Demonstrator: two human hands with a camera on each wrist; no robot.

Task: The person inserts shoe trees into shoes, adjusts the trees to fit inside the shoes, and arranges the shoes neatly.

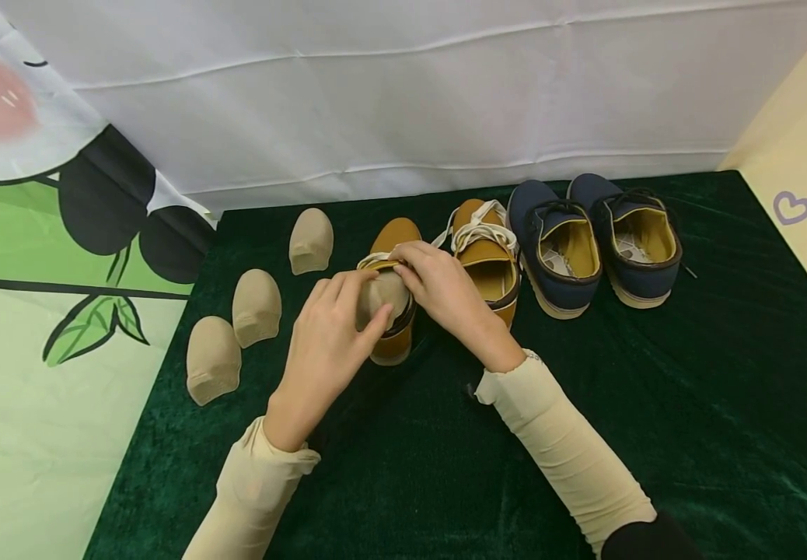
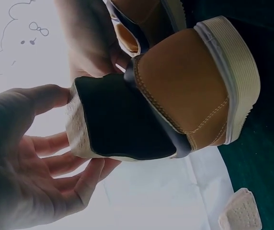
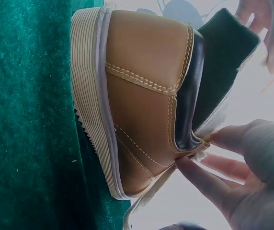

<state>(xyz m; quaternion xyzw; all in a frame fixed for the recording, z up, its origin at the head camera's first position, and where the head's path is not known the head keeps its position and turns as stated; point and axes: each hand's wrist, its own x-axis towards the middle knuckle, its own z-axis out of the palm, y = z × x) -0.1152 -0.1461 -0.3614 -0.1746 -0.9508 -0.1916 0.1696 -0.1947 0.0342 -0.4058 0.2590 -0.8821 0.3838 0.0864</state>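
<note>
A tan shoe [image 1: 391, 348] with white laces stands upright on the green cloth, its heel towards me. A beige moulded shoe insert [image 1: 382, 294] sits partly inside its opening, the back end sticking out. My left hand [image 1: 326, 334] holds that end between thumb and fingers; in the left wrist view the insert's pale edge [image 2: 77, 125] lies between them. My right hand [image 1: 445, 292] pinches the shoe at the tongue and upper edge of the opening, near the lace [image 3: 146, 199]. The insert's front end is hidden in the shoe.
Right of the worked shoe stands its tan mate [image 1: 490, 272], with loose white laces. Further right are two navy shoes [image 1: 553, 249] with yellow lining. Three more beige inserts [image 1: 256, 307] lie at the left. White fabric [image 1: 403, 117] hangs behind the green cloth [image 1: 655, 404].
</note>
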